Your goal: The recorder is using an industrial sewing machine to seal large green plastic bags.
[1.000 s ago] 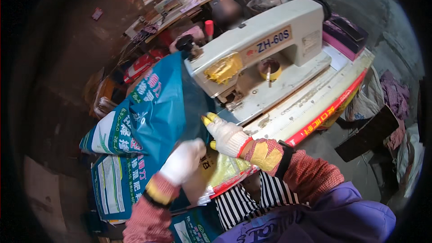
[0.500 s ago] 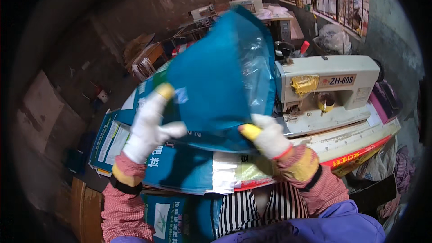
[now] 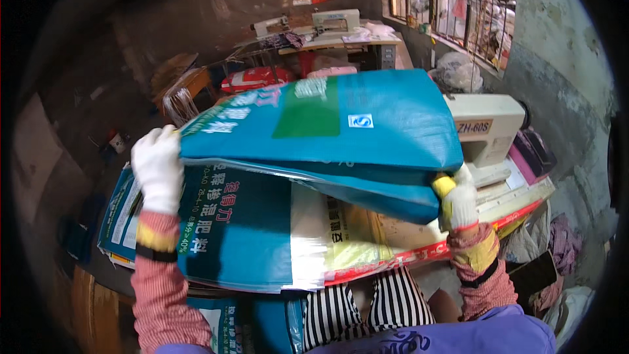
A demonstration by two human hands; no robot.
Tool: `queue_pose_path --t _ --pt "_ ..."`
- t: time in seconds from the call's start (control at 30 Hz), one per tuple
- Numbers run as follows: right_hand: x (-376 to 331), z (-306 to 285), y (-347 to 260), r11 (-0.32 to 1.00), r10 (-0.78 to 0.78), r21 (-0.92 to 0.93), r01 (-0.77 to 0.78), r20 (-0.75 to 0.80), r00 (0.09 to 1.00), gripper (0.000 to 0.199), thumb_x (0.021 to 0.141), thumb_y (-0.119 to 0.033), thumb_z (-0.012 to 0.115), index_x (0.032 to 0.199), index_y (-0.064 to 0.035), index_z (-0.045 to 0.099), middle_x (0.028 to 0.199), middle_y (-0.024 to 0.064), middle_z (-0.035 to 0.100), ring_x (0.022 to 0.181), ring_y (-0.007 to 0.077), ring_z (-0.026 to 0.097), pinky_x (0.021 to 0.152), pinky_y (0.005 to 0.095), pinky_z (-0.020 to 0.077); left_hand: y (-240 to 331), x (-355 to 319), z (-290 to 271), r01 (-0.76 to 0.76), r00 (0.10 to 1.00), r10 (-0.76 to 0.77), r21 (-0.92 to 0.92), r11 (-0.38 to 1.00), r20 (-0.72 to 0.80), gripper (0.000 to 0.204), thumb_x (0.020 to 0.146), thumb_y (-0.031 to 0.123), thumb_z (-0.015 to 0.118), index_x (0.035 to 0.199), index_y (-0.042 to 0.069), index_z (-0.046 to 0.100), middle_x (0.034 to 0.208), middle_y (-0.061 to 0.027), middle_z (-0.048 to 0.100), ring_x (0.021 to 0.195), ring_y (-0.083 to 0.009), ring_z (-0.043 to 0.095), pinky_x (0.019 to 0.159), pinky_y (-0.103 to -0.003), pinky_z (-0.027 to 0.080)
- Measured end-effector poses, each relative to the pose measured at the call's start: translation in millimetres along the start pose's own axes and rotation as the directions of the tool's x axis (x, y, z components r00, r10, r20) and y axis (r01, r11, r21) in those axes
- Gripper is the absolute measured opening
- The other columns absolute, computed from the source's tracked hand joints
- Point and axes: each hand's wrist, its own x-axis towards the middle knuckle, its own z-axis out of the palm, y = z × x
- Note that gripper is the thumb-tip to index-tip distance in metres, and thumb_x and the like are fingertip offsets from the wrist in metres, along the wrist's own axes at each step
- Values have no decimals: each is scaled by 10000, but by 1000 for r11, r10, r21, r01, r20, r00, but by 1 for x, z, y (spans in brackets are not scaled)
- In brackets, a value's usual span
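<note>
A large blue woven plastic sack [image 3: 406, 137] with a green panel is stretched between my hands, tilted above the table. My left hand [image 3: 158, 169], in a white glove, grips its left end near the edge. My right hand [image 3: 460, 202], in a white glove with yellow fingertips, is closed on its lower right corner. The sack's near edge gapes slightly. Beneath it lies a stack of similar blue printed sacks [image 3: 255, 249] with a pale band at the right end. A white sewing machine [image 3: 504, 115] stands just beyond my right hand, partly hidden by the raised sack.
A dark pink and black box [image 3: 532, 154] sits right of the machine. More blue sacks [image 3: 246, 321] lie low by my legs. At the back, other sewing machines [image 3: 335, 21] stand on a table below a barred window [image 3: 452, 0]. Cloth and bags [image 3: 563, 242] are heaped at right.
The sack has swung down from a raised, folded shape and is spread lengthwise. My left hand moved left and closed on its end; my right hand moved right, still holding its corner.
</note>
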Motion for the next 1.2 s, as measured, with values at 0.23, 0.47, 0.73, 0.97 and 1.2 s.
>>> queue_pose_path --t 0.23,0.47,0.73,0.97,1.2 --pt "-58 31 60 726 434 -675 -132 301 849 286 824 -142 597 1096 -67 643 922 128 680 816 269 651 733 343 528 -6 -194 4 -41 679 108 -110 993 726 368 712 42 625 1076 87 599 991 -85 616 949 -270 603 801 -393 469" --pt "-117 72 52 998 22 -40 42 933 359 236 889 -178 645 1101 -74 641 1042 107 659 985 232 629 859 318 486 -141 -293 -14 -99 298 -230 269 958 927 237 809 87 570 1022 140 661 964 -100 658 899 -310 633 779 -413 501" --pt "-61 88 80 798 212 -594 99 431 877 283 834 -342 630 976 -105 690 929 96 692 898 279 649 811 370 510 0 -121 9 325 833 85 -608 725 547 267 889 31 504 1126 -24 613 1165 -208 619 1102 -358 577 970 -387 439" --pt "-88 162 162 460 217 -694 554 693 688 276 839 -316 610 1003 -105 681 968 103 680 909 291 644 810 394 508 197 -53 -72 52 954 247 -905 422 170 290 780 130 618 1038 -5 625 1181 -207 571 1064 -395 566 949 -451 444" --pt "-50 214 238 275 324 -725 632 688 649 274 844 -289 591 1030 -104 671 1008 111 668 920 303 639 810 417 505 158 -231 -148 891 453 -769 -254 376 451 448 881 102 606 1269 -80 477 1419 -215 392 1201 -324 478 1043 -412 356"
